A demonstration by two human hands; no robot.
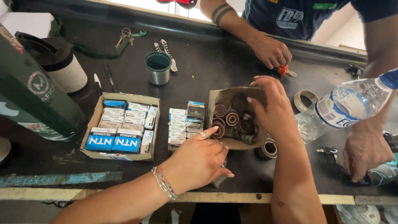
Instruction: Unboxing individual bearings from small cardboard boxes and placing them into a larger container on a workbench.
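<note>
A small open cardboard box (215, 98) full of round bearings (231, 118) with dark red seals sits in the middle of the black workbench. My right hand (272, 107) reaches into its right side, fingers curled down among the bearings. My left hand (199, 159), with rings and a beaded bracelet, rests at the box's near left corner, index finger pointing at a bearing. Whether the right fingers pinch a bearing is hidden.
A larger carton (97, 116) holds blue and white boxes, with a stack of similar boxes (182, 124) beside it. A metal cup (158, 67), keys (125, 36), tape ring (306, 99) and clear bottle (348, 105) lie around. Another person's hands (271, 52) rest across the bench.
</note>
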